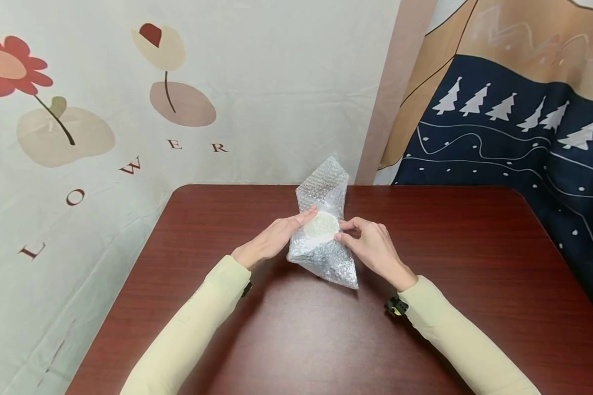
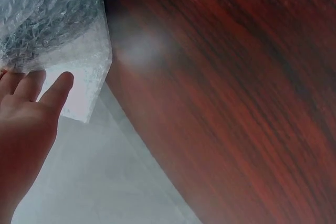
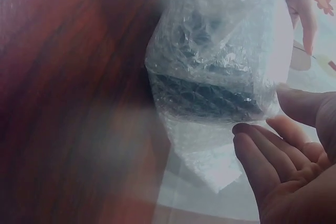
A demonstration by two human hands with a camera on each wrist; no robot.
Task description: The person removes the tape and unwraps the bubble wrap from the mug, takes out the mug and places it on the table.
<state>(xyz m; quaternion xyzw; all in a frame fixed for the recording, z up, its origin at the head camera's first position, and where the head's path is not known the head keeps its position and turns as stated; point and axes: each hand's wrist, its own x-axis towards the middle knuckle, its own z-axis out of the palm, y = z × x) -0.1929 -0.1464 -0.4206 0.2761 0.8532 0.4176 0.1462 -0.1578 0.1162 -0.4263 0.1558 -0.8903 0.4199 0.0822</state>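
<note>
A bubble-wrapped package (image 1: 326, 260) stands on the table, its loose wrap ends spreading toward the back and the front. On its top shows a round, pale disc (image 1: 321, 224). My left hand (image 1: 280, 233) lies along the left side, straight fingertips resting on the disc's edge. From the right, my right hand (image 1: 373, 244) holds the package's side between bent thumb and fingers. Something dark shows through the bubble wrap (image 3: 205, 95) in the right wrist view. There the thumb (image 3: 302, 106) is at the upper edge and the fingers at the side below.
The reddish-brown wooden table (image 1: 217, 219) has rounded back corners. Behind it hangs a pale cloth (image 1: 277, 82) with flowers and letters. A navy cloth (image 1: 499, 131) with white trees hangs at the back right.
</note>
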